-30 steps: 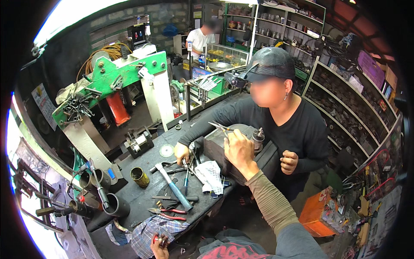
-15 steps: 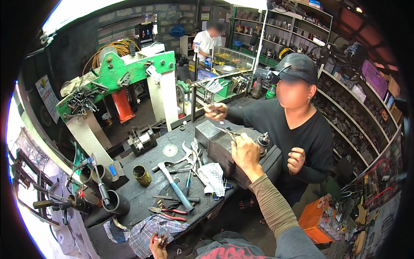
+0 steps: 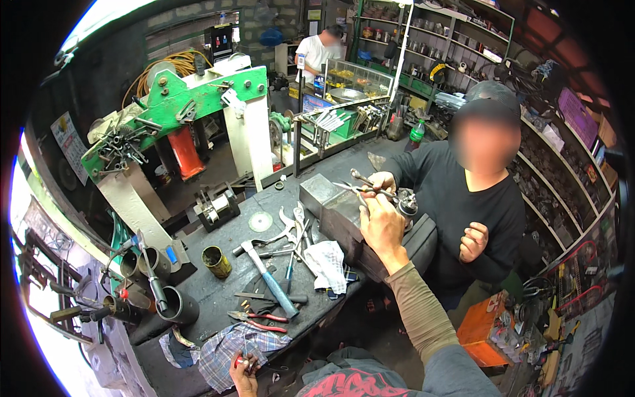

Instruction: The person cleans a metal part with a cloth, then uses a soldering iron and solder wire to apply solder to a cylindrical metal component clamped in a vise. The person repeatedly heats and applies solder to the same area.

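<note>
My right hand [image 3: 383, 228] reaches over the large grey bench vise [image 3: 354, 221], its fingers closed on a tool with thin pointed metal tips [image 3: 344, 188], probably pliers. Just beyond it, a co-worker's hand [image 3: 379, 182] grips a metal tool with a rounded end [image 3: 359, 176]. A round metal part [image 3: 407, 202] is at the vise, right of my fingers and partly hidden. Low in the picture, my left hand [image 3: 245, 376] is closed around a small red-handled tool [image 3: 240, 362] with a thin shaft, over a checked cloth [image 3: 225, 351].
On the bench lie a blue-handled hammer [image 3: 271, 281], red-handled pliers [image 3: 259, 320], a metal disc [image 3: 260, 221] and a white cloth [image 3: 325, 264]. A tin can [image 3: 216, 262] stands near dark tool cups [image 3: 178, 308]. The co-worker [image 3: 486, 198] faces me across the vise.
The co-worker's tool hand has come in from the far left to beside my right hand, and the co-worker leans right. My right hand has shifted slightly; my left hand stays put.
</note>
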`<state>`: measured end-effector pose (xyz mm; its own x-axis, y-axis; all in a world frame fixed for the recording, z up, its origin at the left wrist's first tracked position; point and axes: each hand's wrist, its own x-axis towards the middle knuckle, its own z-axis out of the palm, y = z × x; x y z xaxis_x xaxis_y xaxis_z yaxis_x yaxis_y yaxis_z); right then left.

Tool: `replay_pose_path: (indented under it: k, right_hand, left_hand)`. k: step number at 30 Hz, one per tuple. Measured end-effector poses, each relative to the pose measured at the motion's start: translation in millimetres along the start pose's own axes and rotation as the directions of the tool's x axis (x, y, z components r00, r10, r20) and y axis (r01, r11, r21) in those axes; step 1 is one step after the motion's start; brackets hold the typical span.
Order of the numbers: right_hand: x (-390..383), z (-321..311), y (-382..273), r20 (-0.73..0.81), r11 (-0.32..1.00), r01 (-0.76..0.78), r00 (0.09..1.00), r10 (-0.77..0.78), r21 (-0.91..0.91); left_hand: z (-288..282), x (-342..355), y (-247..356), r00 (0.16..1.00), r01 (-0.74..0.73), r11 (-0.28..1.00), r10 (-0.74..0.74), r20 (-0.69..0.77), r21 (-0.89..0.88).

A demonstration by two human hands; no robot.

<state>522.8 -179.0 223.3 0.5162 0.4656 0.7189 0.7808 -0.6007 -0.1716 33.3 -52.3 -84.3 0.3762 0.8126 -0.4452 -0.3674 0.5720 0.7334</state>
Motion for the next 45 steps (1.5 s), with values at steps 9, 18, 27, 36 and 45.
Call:
replay_pose_path:
  k: [9,18,27,36,45]
  right_hand:
    - [-8,-17,-28,-0.185,0.990,0.010,0.983,0.017,0.143]
    - [-229,-3,-60,0.727,0.796,-0.139,0.520,-0.448,0.589]
    - [-443,10,138,0.646,0.443,-0.599,-0.169,0.744,-0.667]
    - [-473,10,118,0.891,0.648,-0.675,-0.032,0.453,-0.354]
    - [-429,39,114,0.939,0.689,-0.694,0.055,0.339,-0.208]
  left_hand:
    - [-7,4,-6,1.000,-0.018,1.000,0.017,0.013,0.005]
    - [-4,0,2,0.996,0.076,0.996,-0.074,-0.046,0.049]
    - [3,0,9,0.996,0.086,0.996,-0.085,-0.035,0.021]
    - [-1,5,-2,0.997,0.040,0.996,-0.035,-0.066,0.083]
    - [14,-5,6,1.000,-0.006,0.997,0.007,-0.018,0.071]
